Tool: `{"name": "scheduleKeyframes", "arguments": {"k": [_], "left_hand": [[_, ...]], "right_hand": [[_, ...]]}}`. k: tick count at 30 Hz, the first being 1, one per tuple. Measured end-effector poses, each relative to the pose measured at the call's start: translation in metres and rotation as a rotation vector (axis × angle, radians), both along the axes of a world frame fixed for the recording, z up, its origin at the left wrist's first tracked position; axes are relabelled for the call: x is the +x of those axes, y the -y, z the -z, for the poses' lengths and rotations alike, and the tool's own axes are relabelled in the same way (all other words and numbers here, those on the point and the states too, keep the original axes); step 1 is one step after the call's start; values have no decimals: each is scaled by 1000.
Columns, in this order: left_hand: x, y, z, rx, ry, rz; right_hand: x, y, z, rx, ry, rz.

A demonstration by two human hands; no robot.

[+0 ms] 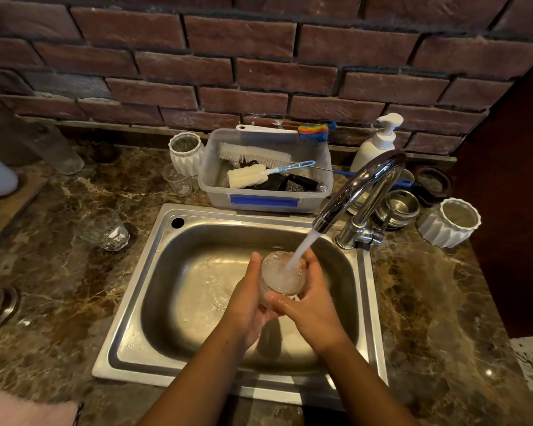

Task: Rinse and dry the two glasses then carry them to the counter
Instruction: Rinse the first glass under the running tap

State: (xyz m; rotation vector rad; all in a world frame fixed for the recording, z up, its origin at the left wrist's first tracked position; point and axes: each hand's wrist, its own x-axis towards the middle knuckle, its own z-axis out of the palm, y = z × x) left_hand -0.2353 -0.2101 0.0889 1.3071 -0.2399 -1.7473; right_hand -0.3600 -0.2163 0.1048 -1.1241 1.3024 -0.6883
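Over the steel sink (154, 302) both my hands hold a clear glass (277, 276) under the running tap (360, 192). Water streams into its mouth and foams inside. My left hand (246, 305) cups the glass from the left and below. My right hand (313, 299) wraps its right side, thumb across the front. A second clear glass (105, 229) stands on the marble counter (59, 287) to the left of the sink. A pink cloth (25, 408) lies at the bottom left corner.
Behind the sink stands a plastic box (265, 198) with brushes, a soap pump bottle (379, 142), and two white ribbed pots (186, 152) (450, 221). Steel cups (400, 207) sit by the tap. A small clear cup (177, 179) and tall glass (56, 149) stand left. A brick wall rises behind.
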Motion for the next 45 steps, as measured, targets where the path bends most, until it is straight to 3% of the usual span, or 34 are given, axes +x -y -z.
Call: {"name": "scheduleKeyframes", "arguments": {"k": [6,11,15,20,30,45], "left_hand": [[-10,-4,13,55,-289,-133],[-11,-5,22,6,-77,19],[-10,-7,13,-51,146,73],[-8,-6,5,-108,261,63],[-13,-10,0,-94,229,34],[-16,-21,1,69,224,60]], "right_hand": [[3,7,-8,-199,-220,-76],[-2,15,-5,-169,-245,-79],[-2,14,1,-27,-123,-16],[2,11,14,61,77,71],[6,8,4,276,221,101],[-1,-7,9,233,149,33]]}}
